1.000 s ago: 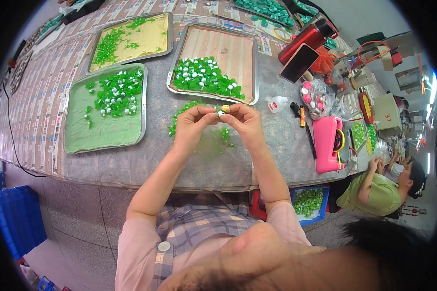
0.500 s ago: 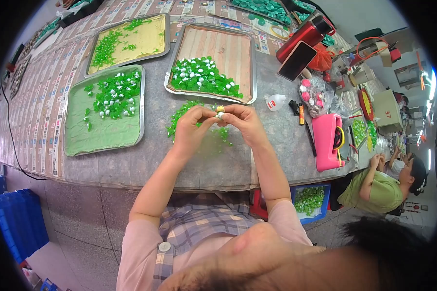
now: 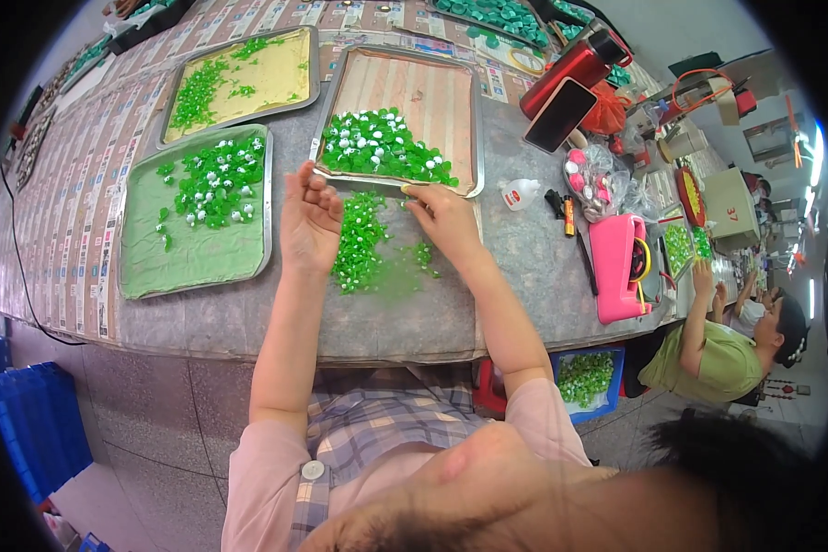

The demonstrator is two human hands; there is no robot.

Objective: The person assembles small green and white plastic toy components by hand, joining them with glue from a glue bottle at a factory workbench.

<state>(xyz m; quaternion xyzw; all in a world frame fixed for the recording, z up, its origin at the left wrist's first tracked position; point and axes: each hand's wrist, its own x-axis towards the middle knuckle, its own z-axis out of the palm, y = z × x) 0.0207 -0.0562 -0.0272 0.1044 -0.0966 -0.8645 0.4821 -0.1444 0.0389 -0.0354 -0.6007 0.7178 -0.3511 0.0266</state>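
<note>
My left hand (image 3: 311,221) is raised at the left of a loose pile of small green pieces (image 3: 361,244), its fingers half curled and apart, nothing visible in them. Near the front rim of the pink-lined tray (image 3: 414,78), my right hand (image 3: 446,219) reaches inward with thumb and forefinger slightly apart. The forefinger's tip has a yellow covering. No piece shows between these fingertips. In that tray lies a heap of green petal-like pieces with white beads (image 3: 377,145). A few green bits (image 3: 423,258) lie below my right hand.
At left are a green-lined tray (image 3: 184,262) with bead pieces and a yellow-lined tray (image 3: 267,78) with green bits. To the right are a small white bottle (image 3: 520,194), a phone (image 3: 559,115), a red flask (image 3: 575,74) and a pink device (image 3: 616,276). A co-worker (image 3: 708,359) sits farther right.
My hands were together over the pile, pinching a small white-and-green piece. They have parted: the left moved left and up, the right slightly forward. The piece no longer shows between them.
</note>
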